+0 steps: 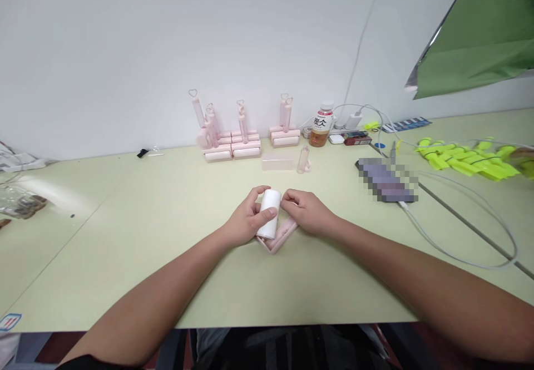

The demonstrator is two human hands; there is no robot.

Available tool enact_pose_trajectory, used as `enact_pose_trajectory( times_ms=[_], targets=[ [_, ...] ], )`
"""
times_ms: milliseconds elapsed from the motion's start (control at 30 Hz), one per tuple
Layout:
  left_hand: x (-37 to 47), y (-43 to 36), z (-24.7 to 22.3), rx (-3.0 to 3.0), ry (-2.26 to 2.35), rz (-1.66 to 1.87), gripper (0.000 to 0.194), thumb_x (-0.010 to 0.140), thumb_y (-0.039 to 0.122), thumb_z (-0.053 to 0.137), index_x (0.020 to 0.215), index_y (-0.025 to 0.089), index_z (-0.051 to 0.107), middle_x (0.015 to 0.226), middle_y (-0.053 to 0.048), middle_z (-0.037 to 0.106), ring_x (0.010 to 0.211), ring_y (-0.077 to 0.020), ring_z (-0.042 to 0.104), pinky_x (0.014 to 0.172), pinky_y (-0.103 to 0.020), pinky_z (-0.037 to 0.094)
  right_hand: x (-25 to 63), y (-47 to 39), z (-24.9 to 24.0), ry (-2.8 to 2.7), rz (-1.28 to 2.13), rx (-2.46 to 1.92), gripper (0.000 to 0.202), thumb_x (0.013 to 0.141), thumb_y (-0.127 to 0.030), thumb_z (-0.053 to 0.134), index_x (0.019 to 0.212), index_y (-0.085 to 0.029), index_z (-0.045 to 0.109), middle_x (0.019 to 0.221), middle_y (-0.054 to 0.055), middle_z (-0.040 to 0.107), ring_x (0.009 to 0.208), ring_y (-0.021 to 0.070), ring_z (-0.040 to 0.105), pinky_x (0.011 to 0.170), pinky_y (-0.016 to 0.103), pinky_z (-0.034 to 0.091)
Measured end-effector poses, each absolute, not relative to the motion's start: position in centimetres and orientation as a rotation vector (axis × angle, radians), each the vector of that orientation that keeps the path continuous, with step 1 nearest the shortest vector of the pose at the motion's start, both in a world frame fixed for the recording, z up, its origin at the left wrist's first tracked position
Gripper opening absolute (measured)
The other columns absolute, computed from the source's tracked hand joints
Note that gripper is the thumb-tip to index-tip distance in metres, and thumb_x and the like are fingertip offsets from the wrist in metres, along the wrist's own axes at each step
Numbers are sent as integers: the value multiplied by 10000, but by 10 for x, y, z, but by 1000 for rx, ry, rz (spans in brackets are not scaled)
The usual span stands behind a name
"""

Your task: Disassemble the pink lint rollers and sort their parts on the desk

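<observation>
My left hand (250,217) is closed around a white lint roller refill (270,206), thumb across its front. The roll stands tilted near the middle of the table. Just under it lies a pink plastic roller frame (280,238), its V-shaped corner pointing toward me. My right hand (306,210) is closed in a pinch beside the roll's upper right edge; what its fingertips hold, if anything, I cannot make out. The right arm of the pink frame runs under this hand. Beyond the hands are a pale pink cover (277,162) and a short pink handle (303,160).
Several pink lint rollers with upright handles (242,128) stand along the wall. Right of them are a drink bottle (321,126), a charger (354,119), a phone (384,181) with a looping cable, and yellow-green strips (467,156). A green sheet (475,42) hangs upper right.
</observation>
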State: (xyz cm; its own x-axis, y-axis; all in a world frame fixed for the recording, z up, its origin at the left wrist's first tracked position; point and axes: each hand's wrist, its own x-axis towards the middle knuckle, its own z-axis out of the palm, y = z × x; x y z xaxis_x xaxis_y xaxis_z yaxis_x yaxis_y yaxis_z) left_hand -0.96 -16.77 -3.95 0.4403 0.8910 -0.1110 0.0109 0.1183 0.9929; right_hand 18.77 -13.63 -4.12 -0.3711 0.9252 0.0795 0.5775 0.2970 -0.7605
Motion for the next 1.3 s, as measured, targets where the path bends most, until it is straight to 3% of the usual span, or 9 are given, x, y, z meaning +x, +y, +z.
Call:
enact_pose_trajectory(
  times_ms=[400,667,1067,1167,1300],
  targets=[
    [-9,-168,-37,1286,910,727,693,811,540,650,1346,247,320,763,4,602,539,-134,578,472,-231,459,188,-135,-34,-1853,1266,-1363,240,768,-316,511,584,-194,417,553,-59,352,512,91,316,468,235,236],
    [-11,-166,-37,1270,888,735,698,801,534,665,1337,242,328,757,2,603,544,-143,590,453,-222,445,190,-140,-29,-1455,1769,-1313,228,732,-330,641,691,-198,460,549,-80,393,392,38,247,364,204,144],
    [-14,-164,-39,1285,817,726,687,810,483,671,1353,236,330,750,13,582,554,-123,558,494,-219,437,196,-136,-35,-1302,1971,-1045,391,748,-487,750,744,-171,520,566,-50,537,364,38,416,316,163,329],
    [-19,-163,-36,1371,790,717,724,811,440,668,1403,250,297,875,-17,606,620,-123,567,554,-238,461,199,-136,-34,-1349,2011,-967,386,780,-501,727,809,-175,521,581,-44,573,376,42,447,319,149,361],
    [-29,-165,-27,1855,862,687,646,855,361,592,1439,257,335,1209,-88,591,889,-185,604,750,-295,486,203,-138,-32,-1407,2069,-857,405,752,-467,770,882,-196,498,612,-39,609,471,86,568,380,162,461]
  ],
)
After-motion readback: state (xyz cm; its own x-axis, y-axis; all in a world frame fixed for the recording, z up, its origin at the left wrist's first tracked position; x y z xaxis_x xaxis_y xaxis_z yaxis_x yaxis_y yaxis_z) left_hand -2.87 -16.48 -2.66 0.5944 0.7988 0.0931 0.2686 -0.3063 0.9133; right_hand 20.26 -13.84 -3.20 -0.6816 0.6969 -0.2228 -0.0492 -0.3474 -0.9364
